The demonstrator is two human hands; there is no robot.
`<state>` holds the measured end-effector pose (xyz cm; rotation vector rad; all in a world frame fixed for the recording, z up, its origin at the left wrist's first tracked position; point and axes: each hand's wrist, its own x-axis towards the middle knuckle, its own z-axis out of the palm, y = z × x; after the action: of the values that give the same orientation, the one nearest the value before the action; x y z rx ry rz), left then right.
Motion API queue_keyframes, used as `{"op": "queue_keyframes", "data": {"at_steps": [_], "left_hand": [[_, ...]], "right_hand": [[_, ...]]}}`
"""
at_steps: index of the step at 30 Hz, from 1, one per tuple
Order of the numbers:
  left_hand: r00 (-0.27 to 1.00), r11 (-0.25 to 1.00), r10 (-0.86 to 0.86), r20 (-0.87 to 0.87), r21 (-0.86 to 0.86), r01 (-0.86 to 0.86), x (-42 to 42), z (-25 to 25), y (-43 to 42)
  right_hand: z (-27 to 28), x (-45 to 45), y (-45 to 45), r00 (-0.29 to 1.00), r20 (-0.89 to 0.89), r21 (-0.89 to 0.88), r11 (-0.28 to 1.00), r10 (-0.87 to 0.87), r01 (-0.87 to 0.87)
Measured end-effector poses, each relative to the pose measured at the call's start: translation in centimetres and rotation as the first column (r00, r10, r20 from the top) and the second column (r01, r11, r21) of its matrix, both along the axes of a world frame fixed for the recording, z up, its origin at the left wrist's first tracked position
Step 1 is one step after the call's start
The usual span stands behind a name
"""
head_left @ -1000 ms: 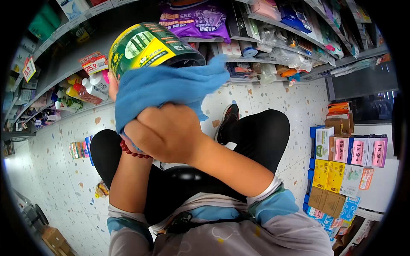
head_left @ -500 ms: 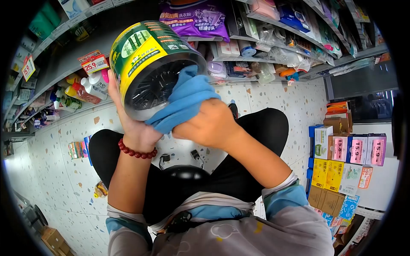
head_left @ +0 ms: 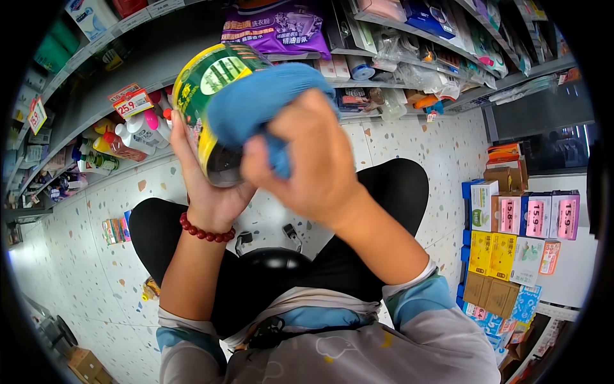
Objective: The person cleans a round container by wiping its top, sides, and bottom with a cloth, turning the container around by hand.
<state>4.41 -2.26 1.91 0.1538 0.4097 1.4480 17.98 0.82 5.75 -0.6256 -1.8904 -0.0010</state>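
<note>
My left hand [head_left: 211, 195] grips a large plastic tub [head_left: 224, 75] by its lower left side. The tub has a green and yellow label and is tilted, its dark ridged base turned partly toward me. My right hand [head_left: 313, 157], smeared by motion, clutches a bunched blue cloth [head_left: 262, 102]. That cloth lies over the tub's front and right side, hiding much of the label and base. Around my left wrist is a bracelet of red beads [head_left: 208, 235].
A purple bag of washing powder [head_left: 275, 33] lies on the shelf ahead. Several bottles [head_left: 137, 134] stand on the lower left shelf beneath a 25.9 price tag [head_left: 133, 102]. Stacked boxes [head_left: 492, 253] rise at the right. Between my legs is a black rounded seat [head_left: 272, 259].
The blue cloth has moved up and left, from the tub's base rim onto its labelled side. My right hand has risen with it. The tub's base now shows less.
</note>
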Motion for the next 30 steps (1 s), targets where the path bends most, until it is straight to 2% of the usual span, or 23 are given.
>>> {"op": "queue_keyframes", "data": {"at_steps": [3,5,7,8,10,12,14,16,18,19,22,24,28,30], "left_hand": [[0.995,0.982,0.082,-0.050,0.176,-0.072,-0.9,-3.0,-0.3],[0.944,0.939,0.301,-0.138,0.218,-0.267,-1.3,-3.8,-0.8],[0.895,0.898,0.411,-0.176,0.249,-0.363,-1.5,-3.2,-0.6],[0.971,0.948,0.236,-0.039,0.229,-0.221,-1.8,-2.7,-0.3],[0.993,0.994,0.113,-0.029,0.011,-0.113,-1.7,-0.2,0.3],[0.992,0.995,0.051,0.117,0.078,-0.061,-1.8,-0.1,0.1],[0.992,0.996,0.088,0.088,0.022,-0.090,-1.2,0.7,0.1],[0.986,0.988,0.150,-0.068,-0.008,-0.151,-1.0,1.0,0.1],[0.994,0.997,0.032,0.105,0.072,-0.039,-1.5,0.1,0.1],[0.978,0.993,-0.021,0.206,0.115,-0.003,-1.6,-0.1,0.1],[0.986,0.995,-0.021,0.163,0.103,0.005,-1.5,0.4,0.0],[0.990,0.997,0.026,0.136,0.066,-0.036,-1.4,0.7,0.3],[0.989,0.992,0.112,0.097,0.045,-0.117,-1.2,0.2,0.2],[0.986,0.987,0.145,0.083,0.061,-0.150,-1.1,0.1,0.2]], "right_hand": [[-0.1,-2.0,-1.6,0.994,0.043,-0.091,0.991,0.102,-0.098],[0.1,-2.4,-2.4,0.978,0.158,-0.112,0.986,0.138,-0.122],[-1.1,-2.1,-2.6,0.981,0.169,-0.125,0.989,0.101,-0.080],[-1.6,-1.3,-2.6,0.970,0.216,-0.156,0.985,0.111,-0.078],[-2.3,-0.3,-2.3,0.956,0.263,-0.189,0.979,0.127,-0.078],[-2.6,0.3,-2.0,0.964,0.262,-0.190,0.982,0.042,0.008],[-2.6,0.0,-2.3,0.979,0.203,-0.240,0.970,0.012,0.038],[-2.2,-0.5,-2.4,0.990,0.140,-0.288,0.956,-0.015,0.055],[-1.4,-1.1,-1.9,0.995,0.012,-0.285,0.953,-0.100,0.099],[-1.6,-1.2,-1.7,0.995,0.013,-0.285,0.953,-0.100,0.100],[-2.0,-1.2,-1.2,0.996,-0.029,-0.313,0.947,-0.087,0.074],[-1.9,-1.1,-1.6,0.987,-0.100,-0.544,0.837,-0.123,0.049],[-2.4,-1.7,-2.9,0.977,-0.115,-0.669,0.741,-0.180,0.058],[-2.5,-2.0,-3.3,0.969,-0.137,-0.858,0.513,-0.204,-0.014]]}}
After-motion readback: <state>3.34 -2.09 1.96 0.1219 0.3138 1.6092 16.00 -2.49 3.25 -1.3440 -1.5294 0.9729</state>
